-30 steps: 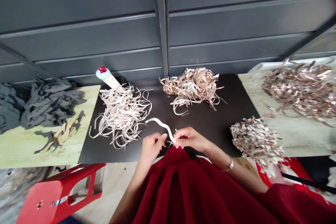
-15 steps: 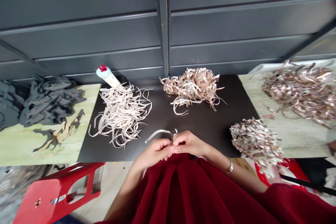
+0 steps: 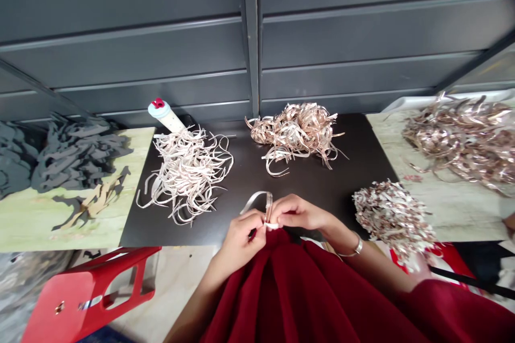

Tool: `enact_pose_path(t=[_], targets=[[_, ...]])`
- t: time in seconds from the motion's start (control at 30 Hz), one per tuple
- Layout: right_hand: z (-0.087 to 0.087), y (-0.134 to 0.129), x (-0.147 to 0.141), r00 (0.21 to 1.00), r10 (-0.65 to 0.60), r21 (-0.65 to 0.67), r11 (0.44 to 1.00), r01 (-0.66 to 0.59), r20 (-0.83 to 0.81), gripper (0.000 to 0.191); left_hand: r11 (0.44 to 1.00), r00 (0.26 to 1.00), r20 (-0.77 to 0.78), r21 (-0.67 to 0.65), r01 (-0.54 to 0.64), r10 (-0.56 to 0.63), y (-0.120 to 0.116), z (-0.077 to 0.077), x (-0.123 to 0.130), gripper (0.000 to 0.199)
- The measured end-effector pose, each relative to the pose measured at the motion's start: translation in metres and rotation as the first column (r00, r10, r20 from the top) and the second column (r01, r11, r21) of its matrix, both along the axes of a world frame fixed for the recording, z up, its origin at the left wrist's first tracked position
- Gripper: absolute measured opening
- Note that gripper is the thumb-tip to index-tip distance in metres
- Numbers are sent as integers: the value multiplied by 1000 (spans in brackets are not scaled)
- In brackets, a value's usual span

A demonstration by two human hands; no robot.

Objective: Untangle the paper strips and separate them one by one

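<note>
At far left, dark grey cut-out shapes (image 3: 76, 158) lie heaped on a pale green board (image 3: 32, 225), above a red plastic stool (image 3: 88, 300). On the black surface (image 3: 306, 193), a white bottle with a blue cap and red tip (image 3: 166, 117) leans just behind a tangle of pale strips (image 3: 189, 171), and a coppery strip pile (image 3: 295, 134) lies to its right. The left hand (image 3: 241, 236) and right hand (image 3: 300, 213) nearly meet over a red garment (image 3: 301, 289), both pinching a thin shiny strip (image 3: 257, 198) bent into a loop above the surface. A silver bangle (image 3: 354, 247) circles the right wrist. Further right sit a mottled clump of strips (image 3: 392, 217) and rose-gold strips (image 3: 458, 139) on a pale speckled board (image 3: 454, 214), below a white tray's rim (image 3: 442, 97). Dark ribbed metal panels (image 3: 120, 53) form the wall behind.
</note>
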State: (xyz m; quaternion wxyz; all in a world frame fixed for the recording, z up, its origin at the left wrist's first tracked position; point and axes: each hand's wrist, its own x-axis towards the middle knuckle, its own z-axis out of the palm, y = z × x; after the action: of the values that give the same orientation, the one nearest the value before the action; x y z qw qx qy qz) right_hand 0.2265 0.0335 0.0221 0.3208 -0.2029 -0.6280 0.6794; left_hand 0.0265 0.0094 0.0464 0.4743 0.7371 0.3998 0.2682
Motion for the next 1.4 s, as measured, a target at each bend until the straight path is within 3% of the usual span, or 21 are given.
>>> enact_pose_path(t=[0.1, 0.23, 0.33, 0.43, 0.53, 0.63, 0.73, 0.8, 0.9, 0.97, 1.0, 1.07, 1.2, 1.27, 1.4], targets=[[7, -2, -4, 985, -109, 137, 986, 91, 133, 47, 992, 990, -139, 121, 23, -6, -2, -3, -2, 20], [18, -6, -16, 913, -272, 349, 924, 158, 304, 37, 985, 987, -160, 166, 52, -25, 0, -2, -4, 22], [22, -4, -17, 946, -192, 286, 952, 114, 263, 35, 991, 997, -77, 130, 42, -32, 0, 1, -3, 25], [18, -1, -9, 985, -30, 101, 995, 13, 171, 34, 999, 996, 88, 19, 32, -34, -3, 3, 1, 25], [9, 0, -1, 997, 40, -85, 996, -33, 72, 37, 997, 966, 259, -83, -3, 24, -5, 1, 3, 30], [5, -1, 0, 995, 26, -58, 998, -20, 92, 36, 977, 955, 293, -213, 27, 37, -3, -5, -1, 32], [6, -3, -5, 978, -48, 166, 986, 13, 205, 31, 876, 936, 345, -471, 107, 71, 1, -13, -6, 23], [9, -5, -11, 960, -84, 299, 954, 1, 266, 29, 762, 887, 429, -629, 154, 174, 4, -18, -7, 41], [11, -8, -17, 916, -210, 410, 910, 55, 342, 19, 646, 816, 483, -740, 188, 317, 5, -21, -4, 50], [13, -11, -19, 860, -354, 463, 871, 161, 366, 3, 609, 803, 470, -774, 175, 367, 5, -20, -1, 47], [14, -13, -20, 833, -414, 493, 846, 204, 366, 8, 597, 803, 457, -786, 161, 384, 5, -19, 0, 45], [15, -16, -21, 802, -483, 561, 795, 233, 351, 18, 604, 812, 419, -790, 105, 406, 5, -19, 3, 42], [14, -23, -25, 783, -508, 645, 741, 186, 358, 23, 715, 851, 311, -692, -103, 424, 5, -27, 7, 43], [12, -25, -25, 780, -504, 632, 752, 185, 371, 27, 746, 867, 256, -642, -178, 428, 4, -34, 8, 43], [8, -25, -17, 787, -473, 554, 806, 206, 396, 32, 733, 854, 256, -652, -194, 454, 0, -41, 7, 41]])
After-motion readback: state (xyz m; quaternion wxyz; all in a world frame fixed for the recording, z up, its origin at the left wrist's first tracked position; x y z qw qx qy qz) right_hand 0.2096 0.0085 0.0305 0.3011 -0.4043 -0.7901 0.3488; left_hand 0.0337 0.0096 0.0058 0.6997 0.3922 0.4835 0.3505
